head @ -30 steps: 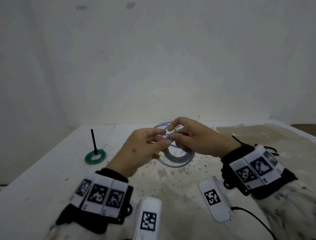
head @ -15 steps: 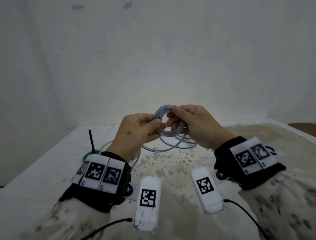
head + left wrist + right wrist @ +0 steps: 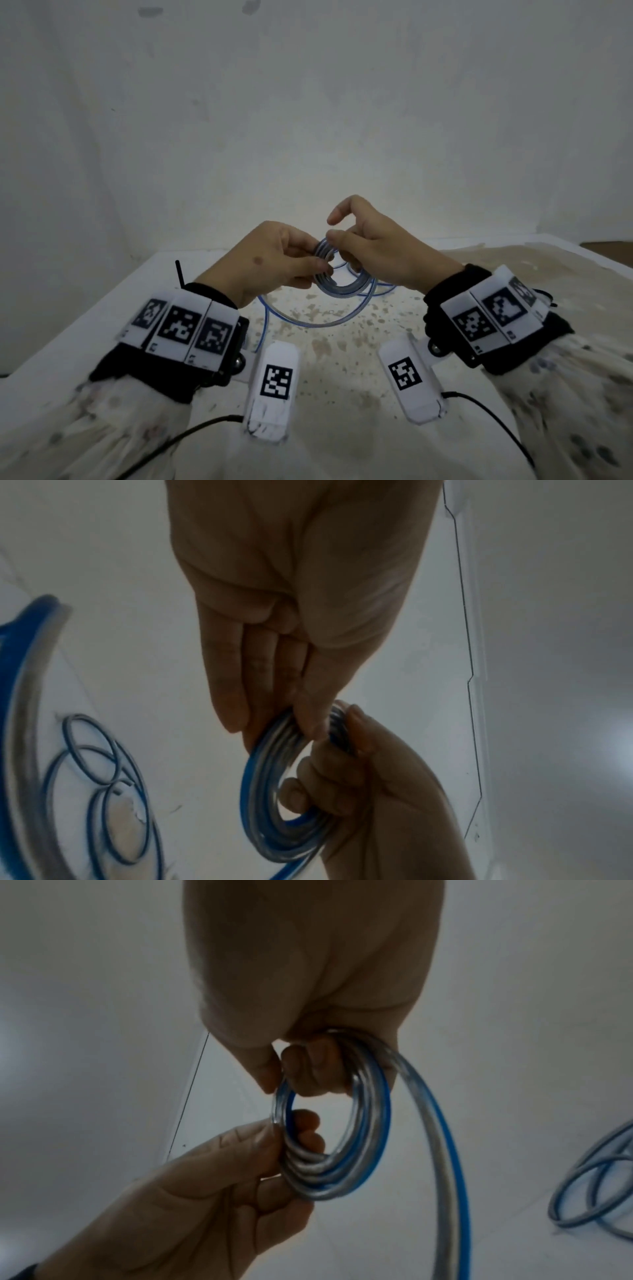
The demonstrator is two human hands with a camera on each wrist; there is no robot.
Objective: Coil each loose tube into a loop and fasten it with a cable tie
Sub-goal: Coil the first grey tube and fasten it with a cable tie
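Here both hands hold the coiled tube (image 3: pixel 337 286) above the table (image 3: pixel 102 318): left hand (image 3: pixel 270 267) pinches its left side, right hand (image 3: pixel 380 250) grips the top, forefinger lifted; the tube's tail end is hidden.

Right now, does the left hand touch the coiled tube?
Touching. The right wrist view shows the left hand pinching the coiled tube at its lower rim, with its fingers through the loop.
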